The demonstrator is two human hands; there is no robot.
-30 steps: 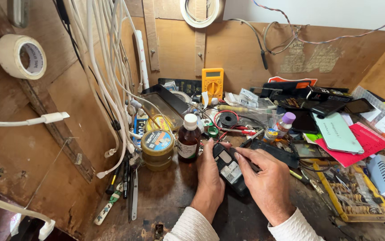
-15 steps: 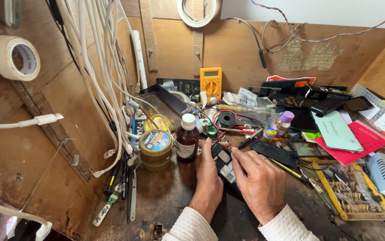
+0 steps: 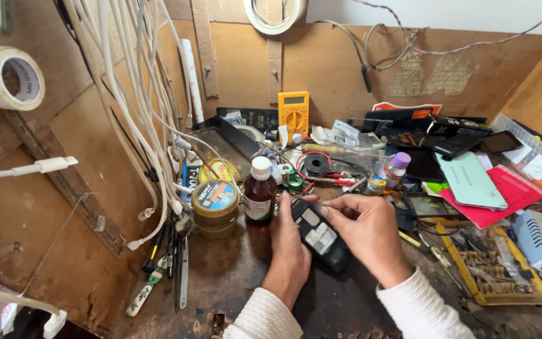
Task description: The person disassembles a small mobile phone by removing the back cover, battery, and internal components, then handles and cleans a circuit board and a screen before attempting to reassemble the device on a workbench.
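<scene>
two hands: left hand (image 3: 290, 251) and right hand (image 3: 365, 235), one black phone (image 3: 318, 235) between them. one brown bottle (image 3: 260, 201), one yellow multimeter (image 3: 293, 113), one yellow-lidded jar (image 3: 215, 207), two tape rolls (image 3: 7, 76) (image 3: 275, 14) at the upper frame.

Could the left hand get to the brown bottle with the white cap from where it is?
Probably yes: the left hand lies right beside the brown bottle, nothing between, though it cradles the opened phone.
</scene>
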